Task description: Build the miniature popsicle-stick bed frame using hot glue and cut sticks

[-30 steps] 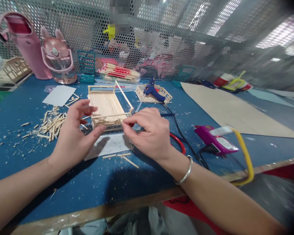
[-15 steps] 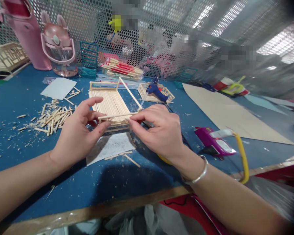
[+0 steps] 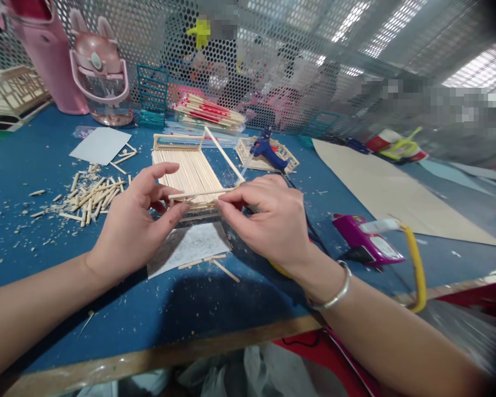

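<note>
A small model made of thin wooden sticks [image 3: 188,168] stands on the blue table, with a flat floor of sticks laid side by side and a low railing at its far end. My left hand [image 3: 134,220] holds its near left corner between thumb and bent fingers, the index finger raised. My right hand [image 3: 268,215], wearing a silver bangle [image 3: 339,286], pinches the near rail [image 3: 202,193] towards its right end. A slanting stick [image 3: 223,154] rises along the model's right side. The right fingertips partly hide the near right corner.
Cut stick pieces [image 3: 95,198] lie heaped on the left. Behind the model is a blue glue gun [image 3: 268,151]; a purple tool with a yellow handle [image 3: 370,241] lies to the right. Bottles [image 3: 101,71], bagged sticks [image 3: 209,113] and beige board [image 3: 397,193] are farther back.
The view has shifted slightly. Both hands keep almost the same hold on the near side of the stick model.
</note>
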The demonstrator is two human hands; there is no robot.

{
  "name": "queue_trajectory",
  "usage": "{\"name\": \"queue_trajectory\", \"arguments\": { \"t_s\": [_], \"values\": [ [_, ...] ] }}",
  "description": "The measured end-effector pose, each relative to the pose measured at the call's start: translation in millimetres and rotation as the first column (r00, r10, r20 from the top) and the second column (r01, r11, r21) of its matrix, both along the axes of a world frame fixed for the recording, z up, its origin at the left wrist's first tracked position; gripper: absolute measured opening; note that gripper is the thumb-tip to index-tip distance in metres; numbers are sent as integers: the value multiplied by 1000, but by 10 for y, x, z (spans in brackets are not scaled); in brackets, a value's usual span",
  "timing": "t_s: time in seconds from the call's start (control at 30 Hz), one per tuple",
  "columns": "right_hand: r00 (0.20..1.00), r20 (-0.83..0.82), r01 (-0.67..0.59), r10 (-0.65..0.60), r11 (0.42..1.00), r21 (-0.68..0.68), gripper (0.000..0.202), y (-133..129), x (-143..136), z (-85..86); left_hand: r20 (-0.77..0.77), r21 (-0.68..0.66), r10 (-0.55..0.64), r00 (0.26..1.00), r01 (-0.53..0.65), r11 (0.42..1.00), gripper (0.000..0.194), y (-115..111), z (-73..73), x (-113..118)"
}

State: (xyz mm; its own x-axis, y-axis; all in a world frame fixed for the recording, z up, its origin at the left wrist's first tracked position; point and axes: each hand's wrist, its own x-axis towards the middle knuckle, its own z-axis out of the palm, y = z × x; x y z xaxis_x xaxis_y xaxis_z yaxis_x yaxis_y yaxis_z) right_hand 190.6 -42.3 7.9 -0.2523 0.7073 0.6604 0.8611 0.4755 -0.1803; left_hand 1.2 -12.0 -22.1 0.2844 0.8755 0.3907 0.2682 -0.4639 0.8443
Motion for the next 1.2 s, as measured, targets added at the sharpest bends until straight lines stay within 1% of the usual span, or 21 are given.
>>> {"name": "queue_trajectory", "arguments": {
  "t_s": [0.3, 0.43, 0.5, 0.53, 0.57, 0.63, 0.67, 0.7, 0.77, 0.8, 0.83, 0.87, 0.93, 1.0, 1.1, 1.2],
  "values": [
    [1000, 5, -15, 15, 1000, -25, 12, -19, 39, -2, 2, 1, -3, 1000, 3, 1000, 49, 1, 4, 1],
    [999, -41, -13, 10, 997, -72, 12, -83, 64, 24, 10, 5, -2, 1000, 2, 1000, 49, 0, -11, 2],
    [993, -120, -8, -6, 993, -118, 14, -96, 79, 33, 27, -1, -11, 1000, 11, 1000, 48, 0, -18, 0],
    [982, -186, -6, -19, 991, -133, 13, -89, 89, 35, 39, -8, -16, 999, 16, 1000, 49, 2, -17, -2],
    [962, -270, -10, -30, 989, -144, 13, -72, 101, 36, 56, -17, -21, 998, 22, 1000, 49, 7, -10, -6],
    [893, -449, -52, -40, 980, -192, 16, -11, 127, 36, 104, -48, -31, 994, 36, 998, 49, 28, 24, -15],
    [855, -517, -104, -37, 965, -242, 19, 28, 140, 36, 135, -67, -31, 990, 40, 997, 49, 45, 51, -22],
    [826, -562, -173, -31, 936, -306, 22, 70, 149, 35, 169, -86, -26, 985, 41, 996, 48, 64, 83, -30],
    [801, -599, -311, -7, 850, -426, 25, 143, 152, 34, 234, -119, -6, 972, 35, 992, 46, 106, 150, -50],
    [797, -603, -360, 12, 812, -460, 25, 168, 146, 33, 260, -132, 7, 966, 29, 991, 45, 125, 180, -62],
    [794, -607, -394, 33, 789, -472, 24, 182, 134, 32, 283, -141, 16, 959, 25, 990, 45, 141, 205, -76],
    [788, -614, -415, 54, 783, -464, 23, 185, 120, 30, 303, -148, 20, 953, 26, 989, 45, 151, 225, -90],
    [772, -629, -423, 89, 811, -404, 22, 155, 90, 32, 328, -157, 10, 945, 44, 987, 46, 156, 248, -120],
    [771, -626, -390, 116, 863, -321, 20, 92, 69, 41, 321, -155, -32, 947, 86, 984, 44, 140, 264, -149],
    [828, -541, -302, 148, 930, -208, 14, -13, 63, 66, 257, -88, -97, 962, 123, 988, 43, 93, 303, -180],
    [894, -408, -254, 187, 961, -114, 10, -72, 70, 82, 178, 37, -115, 977, 110, 993, 53, 42, 348, -181]
  ]
}}
